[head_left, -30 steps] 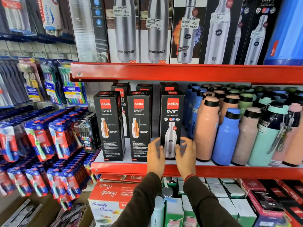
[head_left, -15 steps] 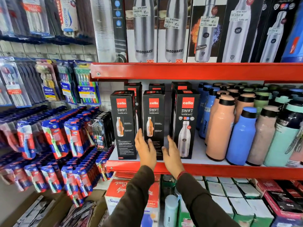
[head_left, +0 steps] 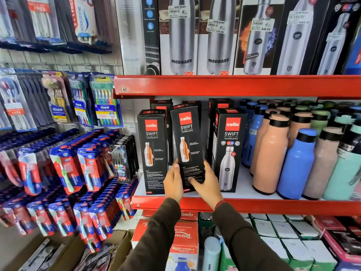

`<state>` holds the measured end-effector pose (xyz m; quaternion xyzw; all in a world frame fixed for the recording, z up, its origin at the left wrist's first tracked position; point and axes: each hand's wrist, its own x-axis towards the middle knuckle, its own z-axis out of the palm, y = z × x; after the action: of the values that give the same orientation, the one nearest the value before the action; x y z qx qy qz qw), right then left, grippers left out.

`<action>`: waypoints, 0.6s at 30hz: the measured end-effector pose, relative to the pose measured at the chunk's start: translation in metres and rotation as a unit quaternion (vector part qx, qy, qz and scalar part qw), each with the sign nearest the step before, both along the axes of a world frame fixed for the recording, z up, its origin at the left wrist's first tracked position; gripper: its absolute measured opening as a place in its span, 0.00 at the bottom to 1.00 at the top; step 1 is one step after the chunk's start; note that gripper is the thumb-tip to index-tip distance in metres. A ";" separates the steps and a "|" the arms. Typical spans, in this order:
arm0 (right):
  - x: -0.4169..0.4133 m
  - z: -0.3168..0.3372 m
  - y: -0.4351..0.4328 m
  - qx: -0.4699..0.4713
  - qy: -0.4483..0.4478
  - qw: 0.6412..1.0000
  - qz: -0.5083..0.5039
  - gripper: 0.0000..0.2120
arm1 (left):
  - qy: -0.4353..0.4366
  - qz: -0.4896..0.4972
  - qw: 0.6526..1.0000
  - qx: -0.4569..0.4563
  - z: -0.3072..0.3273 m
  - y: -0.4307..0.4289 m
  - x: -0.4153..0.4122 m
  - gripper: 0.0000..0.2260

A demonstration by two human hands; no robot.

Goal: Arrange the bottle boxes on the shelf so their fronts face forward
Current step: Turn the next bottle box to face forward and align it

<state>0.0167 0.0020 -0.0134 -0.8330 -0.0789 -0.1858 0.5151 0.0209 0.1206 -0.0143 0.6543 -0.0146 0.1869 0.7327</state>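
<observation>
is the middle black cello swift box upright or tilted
Tilted. The middle black cello swift box leans top-left beside the upright left black box, with the left hand and right hand gripping its lower sides.

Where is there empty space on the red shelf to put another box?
Bare white shelf shows between the right Cello box and the peach bottle. Both hands hold the middle box, left hand, right hand. Right of there, bottles stand packed; the left box sits at the shelf's end.
</observation>
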 end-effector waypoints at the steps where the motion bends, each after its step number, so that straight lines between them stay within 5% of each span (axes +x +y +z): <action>1: 0.002 0.003 0.000 -0.004 -0.007 1.000 -0.003 0.38 | -0.004 -0.005 1.000 -0.023 0.001 0.000 0.000 0.15; 4: 0.006 0.010 0.003 0.003 -0.017 1.000 -0.018 0.42 | -0.010 -0.015 0.997 -0.078 0.005 -0.001 0.000 0.17; 13: 0.009 0.011 0.008 0.052 -0.010 0.995 -0.080 0.47 | -0.042 0.002 0.999 0.007 0.009 -0.004 0.003 0.18; 18: 0.006 0.012 0.008 0.052 -0.013 0.997 -0.061 0.48 | 0.013 -0.037 0.999 -0.003 0.017 -0.006 0.024 0.21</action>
<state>0.0228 0.0097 -0.0011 -0.8058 -0.0247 -0.2316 0.5445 0.0450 0.1148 0.0031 0.6533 -0.0289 0.1512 0.7413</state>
